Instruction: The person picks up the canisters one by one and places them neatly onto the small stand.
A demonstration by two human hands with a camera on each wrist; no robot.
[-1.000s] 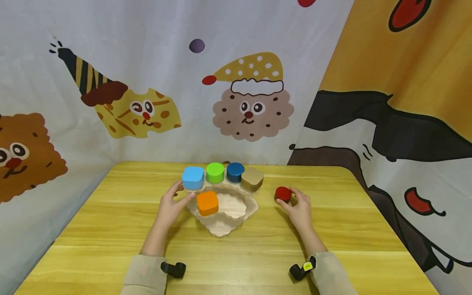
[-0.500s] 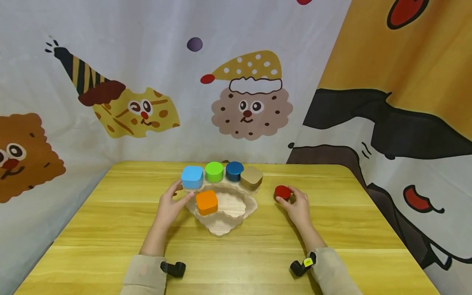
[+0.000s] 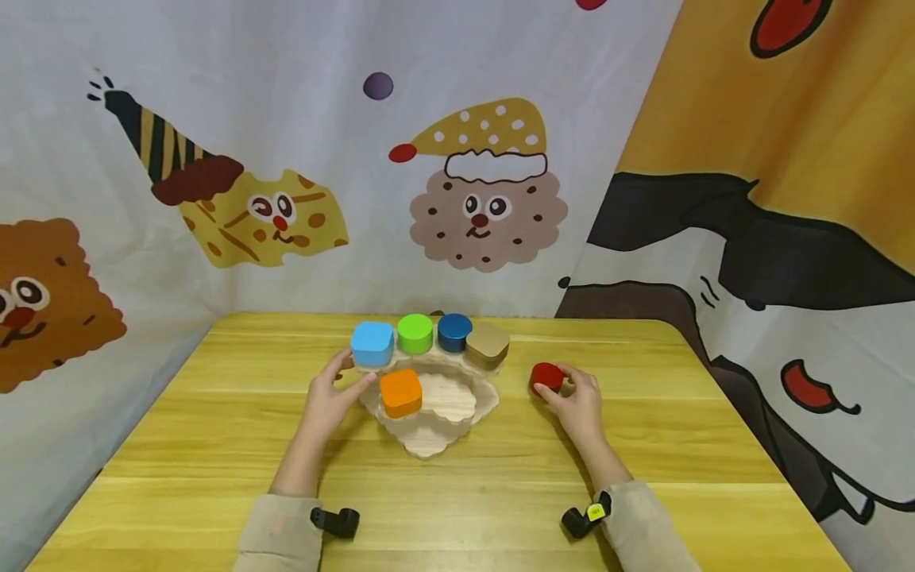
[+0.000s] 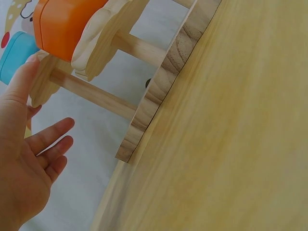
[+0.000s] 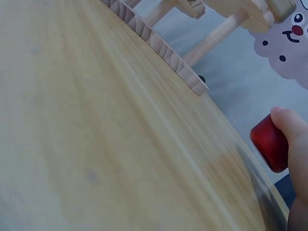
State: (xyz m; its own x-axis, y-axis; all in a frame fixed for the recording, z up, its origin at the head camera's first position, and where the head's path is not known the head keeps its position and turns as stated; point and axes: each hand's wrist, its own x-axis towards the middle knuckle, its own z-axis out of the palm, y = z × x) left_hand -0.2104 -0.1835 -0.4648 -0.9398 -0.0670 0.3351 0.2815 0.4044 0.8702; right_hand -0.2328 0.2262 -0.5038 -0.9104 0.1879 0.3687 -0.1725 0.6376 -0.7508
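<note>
A pale wooden stand [image 3: 426, 442] with scalloped tiers carries colored blocks in the middle of the table. Pegs join its raised tiers to a thick base, as the left wrist view shows. My left hand [image 3: 330, 403] pinches the left edge of the upper tier between thumb and index finger, just below a light blue block [image 3: 372, 343]. Its other fingers hang loosely curled. An orange block [image 3: 401, 393] sits on the lower tier beside the thumb. To the right of the stand, my right hand [image 3: 579, 405] holds a small round red block [image 3: 546, 378] above the table, thumb at its near side.
Along the upper tier stand a green block [image 3: 415, 334], a dark blue block [image 3: 454, 332] and a tan block [image 3: 488, 346]. The wooden table [image 3: 457, 508] ends in front of a printed curtain [image 3: 286, 95]. Each wrist wears a small black camera [image 3: 336, 523].
The right hand dips very slightly with the red block. The left hand, stand and other blocks keep their places; the head view shifts a little.
</note>
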